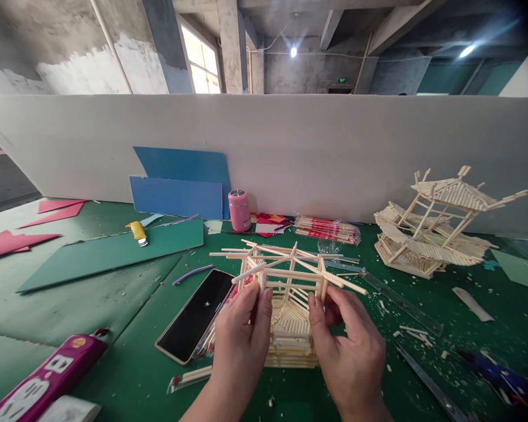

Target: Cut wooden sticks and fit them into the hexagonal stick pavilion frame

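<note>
Between my hands stands a small pavilion frame (290, 343) built of pale wooden sticks, with posts, a stepped base and long roof beams sticking out at the top. My left hand (243, 328) pinches a post at its near left corner, thumb and fingers pressed together. The near right post is held the same way by my right hand (351, 346). Part of the model's sides is hidden behind my fingers. Just left of it lie a black-screened phone (198, 316) and red-printed packets of sticks (209, 340).
A finished-looking stick pavilion (435, 228) stands at the right. Farther back are a pink flask (240, 210), bagged sticks (325, 229) and blue boards (176, 196). A yellow cutter (137, 232), clear ruler (400, 300), scissors blade (429, 381) and purple power strip (48, 378) lie around.
</note>
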A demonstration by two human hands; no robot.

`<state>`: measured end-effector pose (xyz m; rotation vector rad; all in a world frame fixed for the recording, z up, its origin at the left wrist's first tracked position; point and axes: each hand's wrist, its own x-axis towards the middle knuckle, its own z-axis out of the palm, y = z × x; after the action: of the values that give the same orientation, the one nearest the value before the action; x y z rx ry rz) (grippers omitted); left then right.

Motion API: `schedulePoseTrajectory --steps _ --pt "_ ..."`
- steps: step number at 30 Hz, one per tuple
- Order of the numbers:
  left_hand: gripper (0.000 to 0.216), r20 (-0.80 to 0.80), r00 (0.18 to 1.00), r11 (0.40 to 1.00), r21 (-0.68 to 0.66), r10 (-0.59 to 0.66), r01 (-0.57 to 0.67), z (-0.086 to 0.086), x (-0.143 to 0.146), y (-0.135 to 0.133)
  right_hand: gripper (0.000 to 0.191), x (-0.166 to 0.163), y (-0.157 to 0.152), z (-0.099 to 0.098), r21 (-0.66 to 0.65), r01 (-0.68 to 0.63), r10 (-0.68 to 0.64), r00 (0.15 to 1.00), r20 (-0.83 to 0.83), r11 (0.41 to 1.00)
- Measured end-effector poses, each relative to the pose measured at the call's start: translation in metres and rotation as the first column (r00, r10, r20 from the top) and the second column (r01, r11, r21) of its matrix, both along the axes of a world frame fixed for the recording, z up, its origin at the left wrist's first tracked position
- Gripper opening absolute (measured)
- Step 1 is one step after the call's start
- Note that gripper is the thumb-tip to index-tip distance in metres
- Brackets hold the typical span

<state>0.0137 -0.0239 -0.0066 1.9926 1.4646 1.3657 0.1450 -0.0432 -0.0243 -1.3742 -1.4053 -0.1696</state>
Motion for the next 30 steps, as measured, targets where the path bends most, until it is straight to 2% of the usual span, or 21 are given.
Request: schedulePoseTrajectory --steps 12,18,22,30 --pt "0.024 0.027 1.000 0.999 -0.050 -0.012 0.013 -0.0006 -0.0042 0.0029 0.016 0.0047 0.0006 -0.0012 0.019 -0.033 0.032 0.998 0.051 0.999" --pt "0.020 0.079 0.997 0.995 -0.095 -0.020 0.027 -0.0017 -0.0043 0.0050 0.020 0.0037 0.0023 -0.0029 -0.028 0.048 -0.049 0.998 -0.030 0.998" --pt "0.019 0.098 0.995 0.993 -0.118 -0.007 0.018 -0.0014 -0.0048 0.0048 0.015 0.0033 0.0016 -0.0014 -0.035 0.027 -0.029 0.999 -0.046 0.999" --pt "0.022 0.050 0.999 0.998 -0.060 -0.012 0.015 -0.0013 -0.0010 0.0007 0.011 0.0042 0.0022 -0.0020 0.019 0.026 -0.025 0.999 -0.033 0.999"
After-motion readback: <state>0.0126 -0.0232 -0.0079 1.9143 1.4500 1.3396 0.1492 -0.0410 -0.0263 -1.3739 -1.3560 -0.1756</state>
